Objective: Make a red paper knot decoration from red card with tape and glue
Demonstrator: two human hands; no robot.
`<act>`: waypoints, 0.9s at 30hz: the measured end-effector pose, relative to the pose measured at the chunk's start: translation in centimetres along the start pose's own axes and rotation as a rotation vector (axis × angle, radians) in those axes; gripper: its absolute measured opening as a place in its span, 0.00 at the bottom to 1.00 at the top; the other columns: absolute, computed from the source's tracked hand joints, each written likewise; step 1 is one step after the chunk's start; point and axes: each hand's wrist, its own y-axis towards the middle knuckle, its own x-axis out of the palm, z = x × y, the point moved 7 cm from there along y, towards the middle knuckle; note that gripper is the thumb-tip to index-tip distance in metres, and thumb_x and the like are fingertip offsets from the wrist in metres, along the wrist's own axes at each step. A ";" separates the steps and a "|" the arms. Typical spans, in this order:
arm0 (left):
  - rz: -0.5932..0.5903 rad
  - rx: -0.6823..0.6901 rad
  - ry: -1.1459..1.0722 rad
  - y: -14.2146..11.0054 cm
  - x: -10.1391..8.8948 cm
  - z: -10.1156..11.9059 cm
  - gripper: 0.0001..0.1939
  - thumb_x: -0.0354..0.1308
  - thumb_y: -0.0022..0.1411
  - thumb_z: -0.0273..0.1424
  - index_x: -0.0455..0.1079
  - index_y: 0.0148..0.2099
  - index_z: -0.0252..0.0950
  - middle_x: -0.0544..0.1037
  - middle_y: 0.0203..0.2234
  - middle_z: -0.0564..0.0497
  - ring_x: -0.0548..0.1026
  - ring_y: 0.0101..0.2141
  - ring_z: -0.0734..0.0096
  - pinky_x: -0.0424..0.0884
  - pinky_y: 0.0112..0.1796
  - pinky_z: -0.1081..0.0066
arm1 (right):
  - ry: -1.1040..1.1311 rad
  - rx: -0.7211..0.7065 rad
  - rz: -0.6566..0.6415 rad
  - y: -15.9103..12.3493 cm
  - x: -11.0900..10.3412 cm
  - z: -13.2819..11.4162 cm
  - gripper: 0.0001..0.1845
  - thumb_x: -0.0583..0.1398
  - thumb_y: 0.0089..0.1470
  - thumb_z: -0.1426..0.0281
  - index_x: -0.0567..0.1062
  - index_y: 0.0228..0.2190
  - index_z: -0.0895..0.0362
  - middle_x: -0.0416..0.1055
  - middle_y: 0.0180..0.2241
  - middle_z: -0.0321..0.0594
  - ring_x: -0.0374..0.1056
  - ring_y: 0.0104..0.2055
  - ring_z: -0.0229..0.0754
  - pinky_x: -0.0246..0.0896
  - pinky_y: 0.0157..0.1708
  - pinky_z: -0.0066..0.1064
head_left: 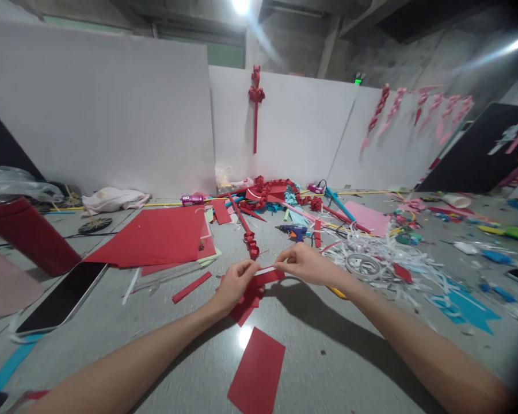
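A red paper strip (268, 277) with a white band of tape (265, 270) along its upper edge is held just above the floor. My left hand (237, 282) pinches its left end. At the other end, my right hand (300, 263) has thumb and finger closed on the tape; the exact contact is partly hidden. More red paper pieces (244, 310) lie beneath my left hand. Closer to me, a red paper sheet (258, 371) rests flat on the floor. A narrow red strip (192, 287) lies left of my left hand.
Large red sheets (155, 236), a phone (63, 296) and a red cylinder (30, 236) are on the left. Beyond my hands lie a glue gun (294, 231) and a curled red paper piece (251, 244). White paper scraps (380, 259) and a tape roll (362, 264) spread on the right.
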 end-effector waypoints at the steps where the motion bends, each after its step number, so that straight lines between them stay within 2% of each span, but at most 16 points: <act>1: -0.055 -0.031 -0.001 0.0 0.5 -0.3 0.22 0.59 0.64 0.50 0.75 0.40 0.34 0.76 0.24 0.51 0.75 0.23 0.67 0.71 0.23 0.71 | -0.004 -0.001 -0.019 -0.1 0.3 -0.3 0.18 0.60 0.60 0.61 0.84 0.31 0.61 0.67 0.19 0.35 0.53 0.20 0.33 0.43 0.21 0.27; 3: -0.112 -0.042 0.030 -0.1 1.2 -0.7 0.22 0.62 0.62 0.49 0.77 0.41 0.33 0.76 0.23 0.50 0.74 0.22 0.69 0.71 0.23 0.72 | -0.015 -0.008 -0.042 -0.1 0.7 -0.6 0.18 0.60 0.60 0.62 0.84 0.32 0.61 0.69 0.20 0.35 0.53 0.21 0.33 0.43 0.21 0.26; 9: -0.048 -0.072 0.062 0.1 0.7 -1.6 0.22 0.61 0.62 0.49 0.78 0.41 0.33 0.78 0.24 0.49 0.76 0.24 0.68 0.74 0.21 0.72 | -0.037 -0.052 -0.054 0.1 0.4 0.0 0.15 0.60 0.60 0.65 0.84 0.37 0.60 0.68 0.19 0.33 0.52 0.19 0.32 0.42 0.21 0.26; 12: -0.040 -0.085 0.036 0.1 0.6 -1.7 0.22 0.62 0.61 0.49 0.77 0.39 0.33 0.79 0.25 0.48 0.76 0.24 0.68 0.73 0.21 0.73 | -0.075 -0.073 -0.062 0.1 0.0 0.3 0.14 0.59 0.60 0.65 0.83 0.36 0.60 0.69 0.19 0.33 0.53 0.20 0.32 0.42 0.21 0.26; 14: -0.060 -0.082 0.017 0.1 0.7 -1.7 0.21 0.63 0.61 0.49 0.77 0.41 0.34 0.80 0.26 0.47 0.77 0.24 0.68 0.72 0.21 0.73 | -0.099 -0.092 -0.068 0.0 -0.1 0.2 0.14 0.59 0.60 0.65 0.83 0.35 0.60 0.70 0.20 0.34 0.56 0.20 0.33 0.45 0.22 0.26; 17: -0.124 -0.040 0.005 0.1 1.1 -1.5 0.23 0.65 0.60 0.48 0.77 0.47 0.34 0.80 0.25 0.48 0.77 0.23 0.68 0.72 0.24 0.72 | -0.088 -0.119 -0.092 -0.2 0.3 -0.2 0.14 0.60 0.60 0.65 0.83 0.35 0.61 0.74 0.23 0.36 0.60 0.23 0.34 0.49 0.24 0.26; 22: -0.168 0.063 0.142 0.1 1.2 -0.8 0.22 0.63 0.63 0.49 0.79 0.39 0.32 0.80 0.26 0.46 0.75 0.26 0.70 0.68 0.27 0.72 | 0.015 -0.142 -0.154 -0.4 0.8 -0.9 0.15 0.60 0.62 0.62 0.82 0.35 0.60 0.72 0.23 0.34 0.59 0.22 0.33 0.49 0.23 0.26; 25: -0.167 0.116 0.164 0.0 1.1 0.0 0.21 0.61 0.65 0.48 0.79 0.37 0.33 0.79 0.27 0.47 0.75 0.28 0.69 0.68 0.31 0.70 | 0.079 -0.119 -0.201 -0.8 0.6 -1.0 0.18 0.58 0.64 0.60 0.79 0.46 0.59 0.67 0.18 0.31 0.57 0.19 0.33 0.47 0.21 0.26; 27: -0.152 0.141 0.191 0.0 1.0 0.3 0.21 0.61 0.65 0.48 0.79 0.35 0.34 0.78 0.26 0.49 0.73 0.28 0.69 0.68 0.32 0.70 | 0.085 -0.107 -0.229 -1.0 0.4 -1.0 0.23 0.57 0.66 0.60 0.73 0.57 0.58 0.67 0.17 0.30 0.60 0.18 0.35 0.50 0.21 0.25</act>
